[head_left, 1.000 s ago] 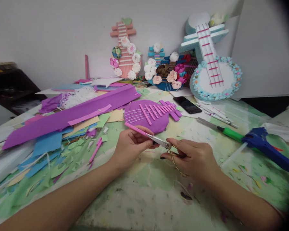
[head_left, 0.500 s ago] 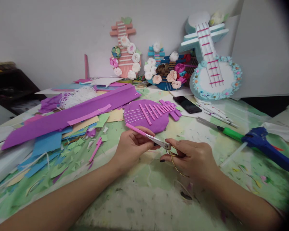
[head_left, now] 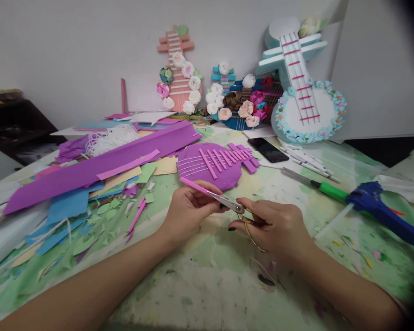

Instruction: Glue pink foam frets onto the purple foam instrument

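Centrally, the left hand (head_left: 186,209) pinched a narrow, bright-pink strip (head_left: 191,184), and the right hand (head_left: 279,224) gripped silver-bladed scissors with gold handles (head_left: 238,208), the blades at the strip's right end. Mid-frame, just behind, a purple, lute-shaped craft with pink bars (head_left: 224,177) lay on the green-stained worktop (head_left: 179,289), a flat black phone (head_left: 269,150) to its upper right.
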### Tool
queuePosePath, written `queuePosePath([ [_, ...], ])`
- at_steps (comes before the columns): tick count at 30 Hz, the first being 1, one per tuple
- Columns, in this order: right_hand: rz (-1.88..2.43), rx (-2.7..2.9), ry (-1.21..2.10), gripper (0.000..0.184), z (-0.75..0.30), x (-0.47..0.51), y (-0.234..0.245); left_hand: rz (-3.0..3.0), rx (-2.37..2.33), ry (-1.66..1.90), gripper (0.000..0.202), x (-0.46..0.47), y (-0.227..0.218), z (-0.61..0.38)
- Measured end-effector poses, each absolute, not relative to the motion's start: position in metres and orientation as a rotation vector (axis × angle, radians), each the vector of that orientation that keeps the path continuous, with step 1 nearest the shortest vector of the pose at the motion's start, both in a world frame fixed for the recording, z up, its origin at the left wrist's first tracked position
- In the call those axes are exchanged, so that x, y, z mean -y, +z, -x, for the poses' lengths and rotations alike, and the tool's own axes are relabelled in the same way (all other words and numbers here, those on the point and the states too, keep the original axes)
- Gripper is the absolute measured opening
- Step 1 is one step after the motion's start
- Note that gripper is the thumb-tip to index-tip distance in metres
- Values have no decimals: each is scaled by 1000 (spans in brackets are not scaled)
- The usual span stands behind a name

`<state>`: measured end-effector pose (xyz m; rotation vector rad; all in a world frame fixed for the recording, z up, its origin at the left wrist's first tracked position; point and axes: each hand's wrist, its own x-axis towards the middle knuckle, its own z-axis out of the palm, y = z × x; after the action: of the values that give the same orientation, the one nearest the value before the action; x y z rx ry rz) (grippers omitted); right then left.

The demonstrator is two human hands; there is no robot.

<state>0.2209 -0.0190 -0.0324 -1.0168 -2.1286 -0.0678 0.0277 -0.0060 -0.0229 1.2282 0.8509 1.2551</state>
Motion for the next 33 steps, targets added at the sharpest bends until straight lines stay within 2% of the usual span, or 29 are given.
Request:
queuePosePath([
  [33, 1016, 2136, -145, 37, -222, 19, -37, -1247, -969, 1204, 18, 11, -18, -35],
])
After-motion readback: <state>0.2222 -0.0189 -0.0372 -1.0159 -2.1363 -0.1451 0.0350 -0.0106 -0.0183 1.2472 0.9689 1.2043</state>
